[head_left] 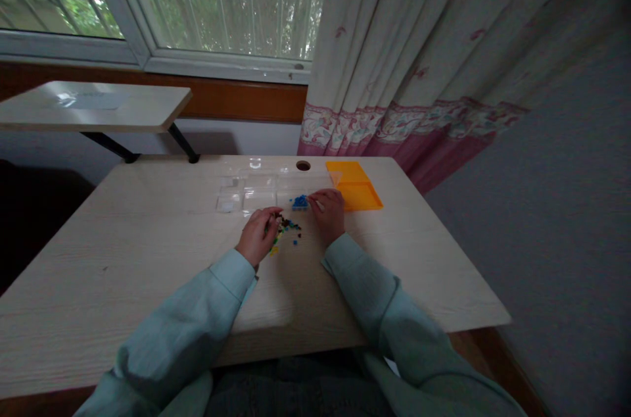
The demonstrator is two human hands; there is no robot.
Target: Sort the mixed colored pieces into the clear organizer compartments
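Observation:
Small multicoloured pieces point(286, 225), brown, green, yellow and blue, lie loose on the table; they are too small for me to tell their kind. My left hand point(257, 234) rests over the left side of this pile with its fingers curled together, and what they hold, if anything, is hidden. A heap of small blue pieces point(300, 201) sits at the near side of a clear plastic divided box point(259, 196). Right beside that heap, my right hand point(329, 214) has its thumb and fingertips pinched together; I cannot make out anything between them.
An orange tray or lid point(362, 195) lies to the right of the clear box, next to my right hand. Behind the box is a round hole point(303, 166) in the table point(187, 252). A raised shelf point(162, 104) stands at the back left, and a curtain point(374, 81) hangs behind.

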